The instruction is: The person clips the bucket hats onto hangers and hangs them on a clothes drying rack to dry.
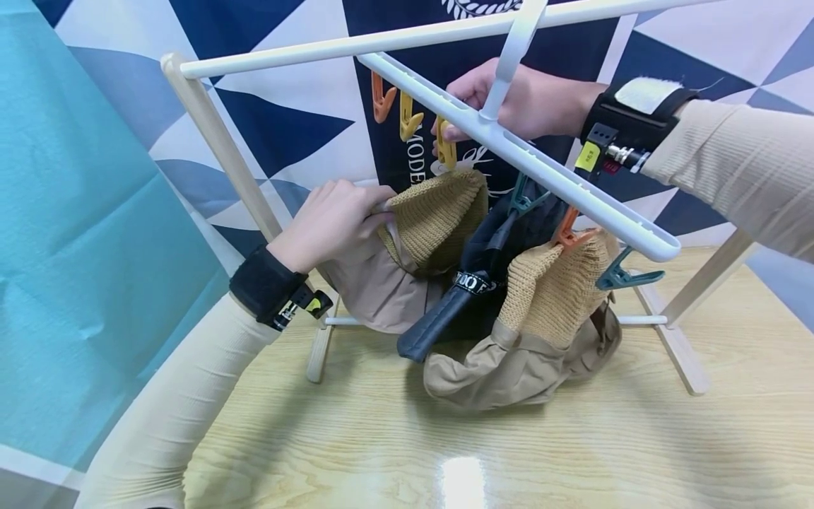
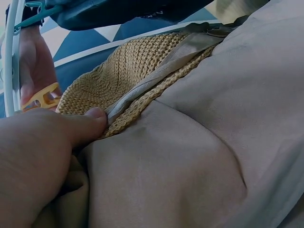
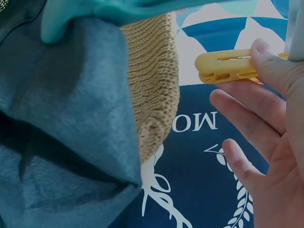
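Observation:
My left hand (image 1: 333, 223) pinches the rim of a hat-like item of tan knit and beige cloth (image 1: 439, 215). In the left wrist view its thumb presses on the knit edge (image 2: 137, 66). Above it, my right hand (image 1: 540, 102) pinches a yellow clothespin (image 1: 446, 145) hanging from a white hanger bar (image 1: 572, 177). The right wrist view shows thumb and fingers on this clothespin (image 3: 228, 66), the other fingers spread. Just below the clothespin is the knit's top; whether they touch I cannot tell.
Teal clothespins (image 1: 521, 198) hold a dark blue cloth item (image 1: 470, 283). An orange clothespin (image 1: 569, 230) holds another knit-and-cloth item (image 1: 547, 297). Loose orange (image 1: 381, 99) and yellow (image 1: 409, 116) clothespins hang at left. A white and wooden rack (image 1: 216, 134) stands on the wooden table (image 1: 356, 438).

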`<state>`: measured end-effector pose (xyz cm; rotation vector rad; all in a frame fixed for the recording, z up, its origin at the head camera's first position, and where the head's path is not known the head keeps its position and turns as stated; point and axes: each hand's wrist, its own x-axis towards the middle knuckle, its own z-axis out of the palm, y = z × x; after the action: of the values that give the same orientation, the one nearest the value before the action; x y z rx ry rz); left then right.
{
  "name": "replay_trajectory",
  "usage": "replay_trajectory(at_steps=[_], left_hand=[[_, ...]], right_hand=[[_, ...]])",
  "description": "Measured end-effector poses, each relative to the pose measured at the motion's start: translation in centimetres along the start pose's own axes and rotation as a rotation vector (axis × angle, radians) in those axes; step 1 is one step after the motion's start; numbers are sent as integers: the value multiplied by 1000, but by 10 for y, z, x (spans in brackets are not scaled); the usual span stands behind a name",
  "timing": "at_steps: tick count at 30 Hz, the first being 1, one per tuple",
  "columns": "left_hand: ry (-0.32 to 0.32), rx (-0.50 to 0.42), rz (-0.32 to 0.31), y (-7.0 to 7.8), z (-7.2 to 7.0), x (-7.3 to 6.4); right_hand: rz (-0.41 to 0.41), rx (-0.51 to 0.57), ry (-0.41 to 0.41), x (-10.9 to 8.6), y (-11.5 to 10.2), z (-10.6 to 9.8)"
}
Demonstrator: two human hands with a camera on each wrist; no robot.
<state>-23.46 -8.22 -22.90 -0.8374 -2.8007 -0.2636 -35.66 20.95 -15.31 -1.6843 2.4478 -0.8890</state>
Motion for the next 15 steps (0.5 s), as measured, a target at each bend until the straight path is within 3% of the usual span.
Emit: replay_trajectory(at_steps=[15], left_hand=[[-32,-45,-5,1,1,4]], right_hand=[[18,43,9,0,-3,2]])
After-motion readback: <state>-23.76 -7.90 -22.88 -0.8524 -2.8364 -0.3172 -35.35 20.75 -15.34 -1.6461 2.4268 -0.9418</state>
